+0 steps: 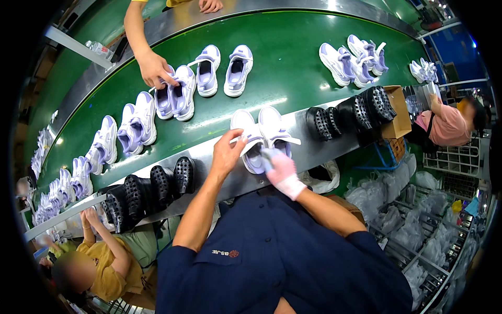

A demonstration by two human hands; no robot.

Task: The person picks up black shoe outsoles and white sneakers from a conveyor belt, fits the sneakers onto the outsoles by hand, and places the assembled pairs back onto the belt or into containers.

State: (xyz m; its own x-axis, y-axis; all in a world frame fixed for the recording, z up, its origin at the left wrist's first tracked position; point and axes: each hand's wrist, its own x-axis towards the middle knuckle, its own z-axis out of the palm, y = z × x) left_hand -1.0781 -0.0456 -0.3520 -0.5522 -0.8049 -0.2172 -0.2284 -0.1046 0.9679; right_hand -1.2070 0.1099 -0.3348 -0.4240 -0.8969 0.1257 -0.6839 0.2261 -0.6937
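Note:
Two white-and-lavender sneakers stand side by side on the metal ledge in front of me, toes pointing away. My left hand [226, 156] is bare and pinches the strap of the left sneaker [242, 121] between thumb and fingers. Over the inner side of the right sneaker [271, 121] is my right hand [282, 172], in a pale pink-and-white glove. Its fingers point into the gap by the shoe openings and are blurred, so their grip is unclear. The right sneaker's strap sticks out sideways.
A green conveyor belt [293, 63] carries more sneakers [183, 91]. Across it, a co-worker's hand [155, 68] touches a pair. Black studded shoe moulds [133, 196] line the ledge on both sides, near a cardboard box [398, 112]. Plastic-wrapped bundles [368, 193] fill racks at right.

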